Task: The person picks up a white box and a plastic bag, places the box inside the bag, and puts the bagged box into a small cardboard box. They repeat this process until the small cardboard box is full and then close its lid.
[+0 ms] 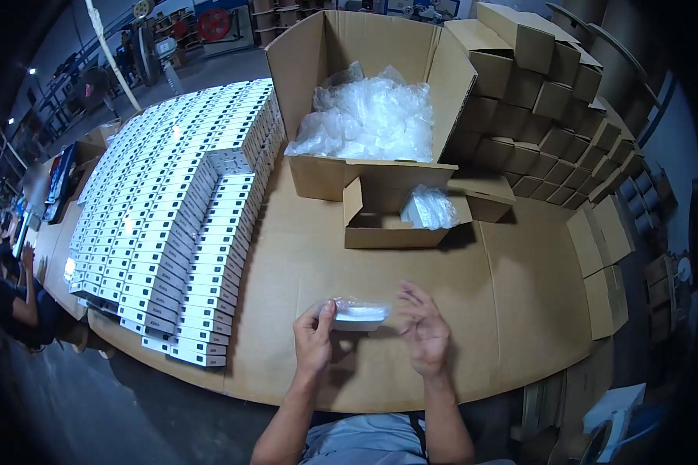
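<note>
My left hand grips a small white box in clear plastic wrap by its left end, above the cardboard-covered table. To the right of that box, my right hand is raised with its fingers apart and holds nothing. Beyond my hands stands an open small carton with a plastic-wrapped white box inside at its right end. Behind it, a large open carton is heaped with clear plastic bags.
Long rows of stacked white boxes cover the table's left side. Brown cartons are piled at the back right, with more open cartons at the right edge. Another person is at the far left. Cardboard covers the tabletop.
</note>
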Action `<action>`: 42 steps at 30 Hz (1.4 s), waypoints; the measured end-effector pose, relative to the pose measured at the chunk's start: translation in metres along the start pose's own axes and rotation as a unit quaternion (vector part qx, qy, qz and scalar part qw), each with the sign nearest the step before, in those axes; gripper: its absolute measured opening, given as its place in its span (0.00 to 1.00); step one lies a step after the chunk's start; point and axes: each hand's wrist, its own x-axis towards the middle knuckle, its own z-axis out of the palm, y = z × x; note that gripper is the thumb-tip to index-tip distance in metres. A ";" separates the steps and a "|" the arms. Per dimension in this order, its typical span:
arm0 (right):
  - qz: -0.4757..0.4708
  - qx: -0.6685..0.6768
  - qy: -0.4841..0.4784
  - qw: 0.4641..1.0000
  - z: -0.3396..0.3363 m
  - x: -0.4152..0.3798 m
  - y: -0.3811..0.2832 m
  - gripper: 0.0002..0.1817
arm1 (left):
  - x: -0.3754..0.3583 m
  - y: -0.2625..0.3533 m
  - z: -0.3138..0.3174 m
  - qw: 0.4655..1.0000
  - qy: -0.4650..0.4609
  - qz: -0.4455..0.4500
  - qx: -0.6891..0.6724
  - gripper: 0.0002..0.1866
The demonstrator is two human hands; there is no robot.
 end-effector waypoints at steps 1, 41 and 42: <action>-0.028 -0.058 -0.084 0.994 -0.006 0.002 -0.001 0.07 | -0.001 0.001 0.001 1.000 0.000 0.000 -0.002 0.17; -0.150 -0.242 0.144 0.948 -0.026 0.127 0.044 0.13 | 0.205 0.182 -0.066 0.708 0.118 0.385 0.581 0.20; -0.151 -0.267 0.142 0.941 -0.024 0.127 0.044 0.13 | 0.214 0.188 -0.068 0.689 0.134 0.378 0.603 0.22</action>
